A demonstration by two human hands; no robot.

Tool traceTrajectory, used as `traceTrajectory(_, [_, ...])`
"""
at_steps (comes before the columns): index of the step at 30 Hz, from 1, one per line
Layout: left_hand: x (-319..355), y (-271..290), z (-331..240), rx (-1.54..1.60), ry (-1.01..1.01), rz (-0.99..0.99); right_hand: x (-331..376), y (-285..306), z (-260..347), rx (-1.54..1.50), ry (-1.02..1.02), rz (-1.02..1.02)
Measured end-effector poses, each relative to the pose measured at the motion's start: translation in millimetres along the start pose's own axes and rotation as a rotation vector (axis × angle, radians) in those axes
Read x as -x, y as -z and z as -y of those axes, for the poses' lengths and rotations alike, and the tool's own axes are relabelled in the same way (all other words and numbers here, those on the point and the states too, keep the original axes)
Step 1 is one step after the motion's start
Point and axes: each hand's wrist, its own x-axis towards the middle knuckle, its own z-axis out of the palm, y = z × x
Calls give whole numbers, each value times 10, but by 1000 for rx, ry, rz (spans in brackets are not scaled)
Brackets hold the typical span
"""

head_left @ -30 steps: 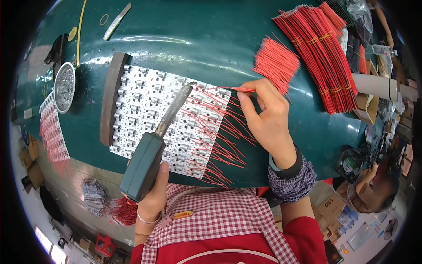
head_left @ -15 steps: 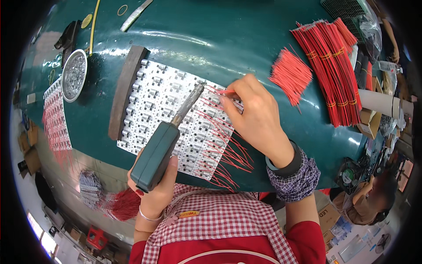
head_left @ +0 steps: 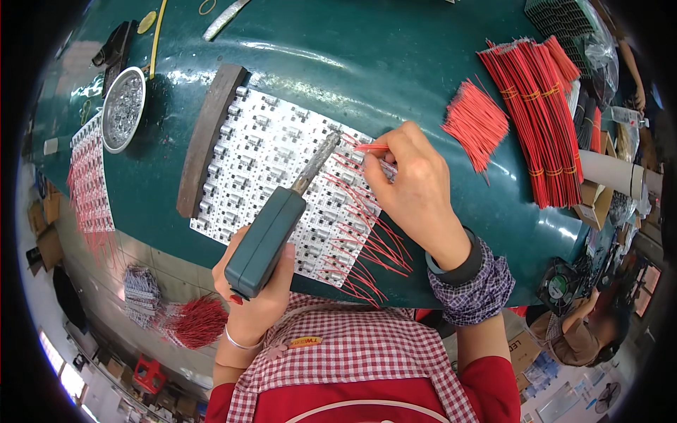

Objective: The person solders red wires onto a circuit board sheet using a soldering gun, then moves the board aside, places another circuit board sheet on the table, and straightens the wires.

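Observation:
My left hand is closed round the dark green handle of a soldering gun. The gun's long, grimy metal tip rests at or just over the upper right part of a white circuit board panel, which is covered in rows of small components. Close beside that tip, my right hand pinches red wires between thumb and fingers. Their ends point at the tip; whether they touch it I cannot tell. Several red wires trail off the panel's right side, below my right hand.
A dark bar lies along the panel's left edge. Left of it stand a white bowl of metallic bits and a wired panel. To the right lie a loose red wire pile and bundled red wires. Another person sits far right.
The view has shifted a little. The soldering gun's handle and my left hand have moved slightly right, its tip still near the same corner of the panel. My right hand keeps its pinch.

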Motion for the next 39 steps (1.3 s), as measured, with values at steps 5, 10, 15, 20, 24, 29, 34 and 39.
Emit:
traceTrajectory(5, [9, 1, -31, -7, 33, -3, 6, -56, -31, -20, 20, -44])
traceTrajectory(10, [44, 19, -14, -41, -7, -4, 8, -63, -37, -40, 26, -61])
traceTrajectory(15, [49, 10, 7, -34, -16, 14, 15, -62, -42, -46, 23, -57])
traceTrajectory(20, [68, 17, 11, -29, -7, 5, 23, -17, -18, -82, 2, -49])
traceTrajectory(24, [126, 44, 24, -11, -23, -40, 50, 64, 12, -71, 34, 1])
traceTrajectory(29, [211, 85, 80, -8, -13, -16, 92, 58, 82, -53, 48, 30])
traceTrajectory(34, [225, 97, 25, -31, 20, 0, 110, 62, 112, -52, 35, 52])
traceTrajectory(39, [232, 92, 30, -62, 14, 1, 132, -1, 115, -57, 30, 48])
